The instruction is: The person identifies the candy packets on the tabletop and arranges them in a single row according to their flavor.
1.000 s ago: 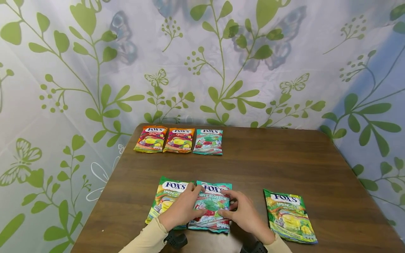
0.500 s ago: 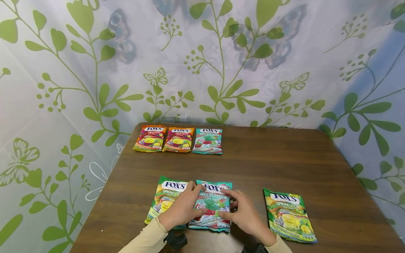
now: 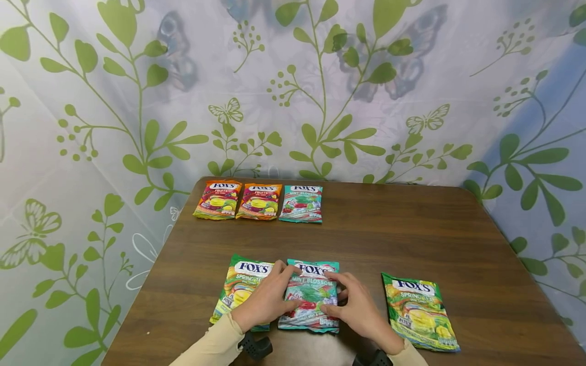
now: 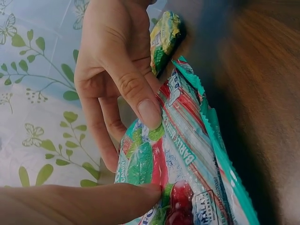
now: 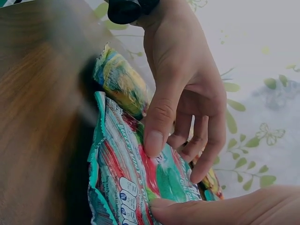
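Between my two hands a teal mint blossom candy bag (image 3: 311, 295) is held by its sides, face up, close to the table's front. My left hand (image 3: 265, 297) grips its left side, thumb on the printed face. On the opposite side my right hand (image 3: 359, 310) has the same kind of hold, its thumb (image 4: 147, 112) pressing the plastic in the left wrist view. Partly behind my left hand lies a green spring tea candy bag (image 3: 242, 279). Another spring tea bag (image 3: 418, 312) lies to the right of my right hand.
Along the back left of the brown wooden table (image 3: 389, 229) lie two orange fruits candy bags (image 3: 217, 201) and a smaller-looking mint blossom bag (image 3: 301, 204), in a row. A leaf-patterned curtain (image 3: 293, 91) hangs behind the table.
Both hands and the mint blossom bag have shifted slightly to the right, widening its distance from the left spring tea bag. The other bags stay where they were.
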`<state>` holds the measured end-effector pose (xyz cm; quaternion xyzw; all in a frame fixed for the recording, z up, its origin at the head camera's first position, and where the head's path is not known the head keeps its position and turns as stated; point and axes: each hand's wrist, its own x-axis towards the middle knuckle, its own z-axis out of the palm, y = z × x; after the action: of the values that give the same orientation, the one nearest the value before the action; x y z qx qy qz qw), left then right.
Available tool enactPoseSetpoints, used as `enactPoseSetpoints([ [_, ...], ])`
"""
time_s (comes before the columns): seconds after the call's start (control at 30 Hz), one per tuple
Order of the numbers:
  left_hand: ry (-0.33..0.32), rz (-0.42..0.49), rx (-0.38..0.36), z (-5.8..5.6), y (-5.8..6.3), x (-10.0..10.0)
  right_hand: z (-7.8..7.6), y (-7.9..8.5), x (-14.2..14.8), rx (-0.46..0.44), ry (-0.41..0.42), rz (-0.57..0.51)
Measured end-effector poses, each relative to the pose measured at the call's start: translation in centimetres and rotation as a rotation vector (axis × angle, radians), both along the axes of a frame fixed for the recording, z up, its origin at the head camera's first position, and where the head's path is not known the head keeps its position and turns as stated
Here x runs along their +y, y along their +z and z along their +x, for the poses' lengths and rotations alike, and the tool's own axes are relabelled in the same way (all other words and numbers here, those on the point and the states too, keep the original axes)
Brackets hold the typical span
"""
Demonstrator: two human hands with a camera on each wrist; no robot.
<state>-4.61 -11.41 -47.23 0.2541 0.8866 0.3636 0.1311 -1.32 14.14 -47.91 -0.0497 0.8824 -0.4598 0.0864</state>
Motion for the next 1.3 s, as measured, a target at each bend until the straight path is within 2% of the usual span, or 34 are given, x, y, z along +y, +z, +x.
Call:
enactPoseSetpoints([
  [0.27,-0.009,0.017,-0.006,-0.6,0.3,0.8,-0.5,0.5,0.6,-0.002,-0.03,0.0],
  [0.3,-0.018,0.037,0.013,-1.0,-0.6,0.8,-0.6,0.5,0.7,-0.005,-0.032,-0.002],
  [0.47,-0.039,0.059,0.032,-1.7,-0.3,1.3,-0.9,1.1,1.3,0.004,-0.055,-0.002],
  [0.5,-0.037,0.061,0.032,-1.8,-0.1,1.5,-0.9,1.2,1.4,0.011,-0.06,-0.004],
  [0.53,-0.033,0.049,0.015,-1.7,0.9,1.7,-1.0,1.4,1.5,0.02,-0.064,-0.003],
  [0.73,-0.037,0.071,0.006,-2.7,1.3,2.5,-1.5,2.1,2.3,0.044,-0.07,0.009],
  [1.3,-0.063,0.113,0.081,-6.1,2.7,4.7,-4.2,4.5,4.7,0.076,-0.038,0.042],
])
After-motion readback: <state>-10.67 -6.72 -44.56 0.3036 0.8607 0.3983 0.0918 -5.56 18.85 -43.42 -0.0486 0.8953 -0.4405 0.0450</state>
